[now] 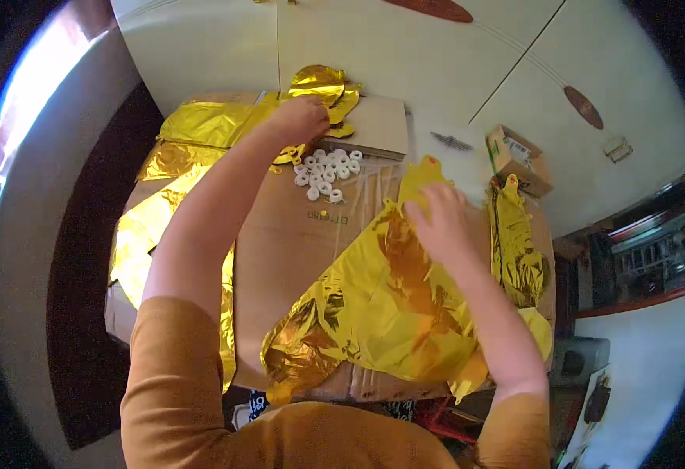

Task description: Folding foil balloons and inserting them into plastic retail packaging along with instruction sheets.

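At the far side of the cardboard surface, my left hand (302, 121) is curled against a small pile of gold foil balloons (319, 82), its fingers closed at the pile's edge and partly hidden. My right hand (440, 223) has its fingers apart over the upper end of a large, flat gold foil balloon (374, 305). That balloon is creased and spreads toward my body. Between my hands, a heap of small white rings (327, 172) lies on the cardboard.
More gold foil (202, 125) covers the left side. A flat cardboard piece (370, 125) lies at the back, with an open small box (518, 160) to its right. Another gold foil balloon (514, 242) lies along the right edge. White cabinet doors (413, 62) stand behind.
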`<control>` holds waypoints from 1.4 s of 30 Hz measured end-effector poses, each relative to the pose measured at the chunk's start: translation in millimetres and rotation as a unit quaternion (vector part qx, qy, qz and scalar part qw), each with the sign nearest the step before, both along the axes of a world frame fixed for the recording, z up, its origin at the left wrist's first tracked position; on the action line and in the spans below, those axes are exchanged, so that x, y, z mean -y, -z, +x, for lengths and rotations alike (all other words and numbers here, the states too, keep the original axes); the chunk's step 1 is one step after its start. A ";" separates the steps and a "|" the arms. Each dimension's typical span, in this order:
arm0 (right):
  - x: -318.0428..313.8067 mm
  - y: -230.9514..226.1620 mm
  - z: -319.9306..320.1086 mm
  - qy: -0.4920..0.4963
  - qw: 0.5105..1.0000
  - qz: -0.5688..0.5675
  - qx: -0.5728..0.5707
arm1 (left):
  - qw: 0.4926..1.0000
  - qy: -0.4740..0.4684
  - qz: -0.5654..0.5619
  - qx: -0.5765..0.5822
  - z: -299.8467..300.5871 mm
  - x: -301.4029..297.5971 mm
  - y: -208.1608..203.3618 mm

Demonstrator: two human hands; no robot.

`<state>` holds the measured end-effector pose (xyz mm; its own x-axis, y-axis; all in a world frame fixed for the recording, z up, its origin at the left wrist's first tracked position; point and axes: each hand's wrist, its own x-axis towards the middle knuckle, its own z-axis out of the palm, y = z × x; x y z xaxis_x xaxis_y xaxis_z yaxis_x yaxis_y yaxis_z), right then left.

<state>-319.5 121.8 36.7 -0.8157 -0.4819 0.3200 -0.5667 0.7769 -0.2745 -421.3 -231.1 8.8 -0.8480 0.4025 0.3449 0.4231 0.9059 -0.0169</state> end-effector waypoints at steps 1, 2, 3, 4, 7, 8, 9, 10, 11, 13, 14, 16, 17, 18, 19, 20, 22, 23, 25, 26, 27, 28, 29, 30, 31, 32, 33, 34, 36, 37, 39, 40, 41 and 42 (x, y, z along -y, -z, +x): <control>12.6 -9.5 -17.6 -0.029 0.999 -0.020 0.024 | 0.998 0.027 0.046 -0.041 0.5 -1.6 1.1; 32.0 -14.9 -36.5 -0.062 0.996 -0.044 0.048 | 1.000 0.011 0.011 -0.012 -0.4 -0.9 -2.2; 49.8 -14.0 -51.5 -0.066 0.996 -0.060 0.031 | 1.000 0.000 -0.022 0.015 -3.5 -4.5 -7.3; 68.5 -8.6 -66.1 -0.073 0.994 -0.077 0.014 | 0.997 -0.015 -0.055 0.043 -5.4 -5.3 -9.8; 108.9 13.7 -106.7 -0.159 0.985 -0.045 -0.043 | 0.998 -0.035 0.050 0.018 -15.1 -3.5 -0.5; 122.6 19.6 -109.2 -0.150 0.987 -0.025 -0.044 | 0.991 -0.104 0.073 0.049 -15.0 -6.6 0.5; 130.5 23.5 -112.3 -0.141 0.989 -0.004 -0.046 | 0.981 -0.099 0.157 0.055 -14.1 -4.7 1.8; 133.2 25.3 -117.1 -0.120 0.992 -0.032 -0.030 | 0.965 -0.093 0.240 0.060 -13.0 -2.6 1.9; 138.6 22.1 -116.6 -0.103 0.993 -0.059 -0.011 | 0.940 -0.091 0.321 0.066 -11.0 2.9 5.7; 146.9 21.9 -122.3 -0.092 0.991 -0.098 0.007 | 0.898 -0.127 0.411 0.088 -10.6 11.5 10.9; 148.9 21.3 -130.4 -0.098 0.989 -0.110 0.005 | 0.874 -0.143 0.454 0.099 -10.9 13.3 12.1; 142.9 23.3 -142.9 -0.092 0.992 -0.083 0.013 | 0.865 -0.174 0.455 0.123 -2.6 1.1 -4.4; 147.0 20.9 -143.3 -0.094 0.994 -0.052 0.024 | 0.860 -0.196 0.451 0.132 6.1 0.2 -15.9; 149.8 19.6 -144.1 -0.096 0.995 -0.021 0.035 | 0.889 -0.187 0.402 0.119 8.4 2.8 -18.5; 150.9 21.9 -146.7 -0.096 0.995 -0.012 0.029 | 0.901 -0.152 0.405 0.047 -0.2 6.9 -7.0; 157.5 23.6 -147.4 -0.103 0.994 -0.005 0.022 | 0.907 -0.121 0.403 -0.030 -9.5 16.9 8.3; 162.5 26.1 -149.4 -0.105 0.994 -0.001 0.029 | 0.927 -0.101 0.348 -0.092 -14.5 20.4 16.3; 161.9 26.7 -151.2 -0.101 0.994 -0.003 0.041 | 0.944 -0.114 0.298 -0.081 -14.0 14.1 13.7; 161.3 29.8 -154.1 -0.099 0.993 -0.034 0.055 | 0.971 -0.082 0.221 -0.040 -10.3 4.5 7.8; 161.0 32.1 -155.6 -0.100 0.991 -0.062 0.057 | 0.980 -0.037 0.193 -0.010 -8.7 0.7 4.6; 159.8 34.1 -157.5 -0.101 0.989 -0.090 0.058 | 0.986 0.008 0.164 0.020 -6.5 -4.4 2.4; 157.3 34.9 -161.0 -0.105 0.987 -0.095 0.079 | 0.981 0.003 0.194 -0.026 -1.4 -14.2 4.3; 157.4 30.8 -161.2 -0.112 0.983 -0.101 0.101 | 0.988 0.008 0.157 -0.004 -4.0 -12.1 5.4; 157.4 28.3 -161.0 -0.119 0.979 -0.106 0.124 | 0.993 0.014 0.119 0.019 -9.0 -8.2 5.7; 157.2 30.6 -161.3 -0.116 0.978 -0.121 0.121 | 0.996 0.020 0.082 0.041 -14.0 -5.2 5.7; 157.9 32.0 -160.7 -0.114 0.977 -0.136 0.117 | 0.999 0.019 0.033 0.038 -20.6 -1.9 7.0; 158.6 33.0 -160.4 -0.113 0.976 -0.151 0.113 | 0.999 0.019 -0.015 0.035 -26.9 0.6 8.8; 159.1 33.1 -161.0 -0.116 0.975 -0.147 0.119 | 0.997 0.018 -0.063 0.032 -30.2 3.2 12.2; 158.3 29.9 -159.4 -0.120 0.974 -0.139 0.131 | 0.996 -0.019 -0.083 0.003 -30.5 5.1 17.6; 159.5 31.9 -157.1 -0.109 0.975 -0.150 0.119 | 0.995 -0.038 -0.092 -0.012 -30.6 5.9 20.4; 151.7 40.3 -158.0 -0.073 0.979 -0.169 0.092 | 0.975 -0.112 0.169 0.091 -17.7 -11.8 -5.2; 150.7 39.4 -158.3 -0.075 0.982 -0.146 0.090 | 0.933 -0.152 0.294 0.140 -10.1 -15.2 -16.2; 154.6 35.7 -156.2 -0.084 0.985 -0.123 0.088 | 0.916 -0.150 0.346 0.139 -12.4 -5.0 -9.0; 161.1 31.3 -153.5 -0.096 0.986 -0.102 0.085 | 0.896 -0.150 0.396 0.136 -19.6 13.5 7.5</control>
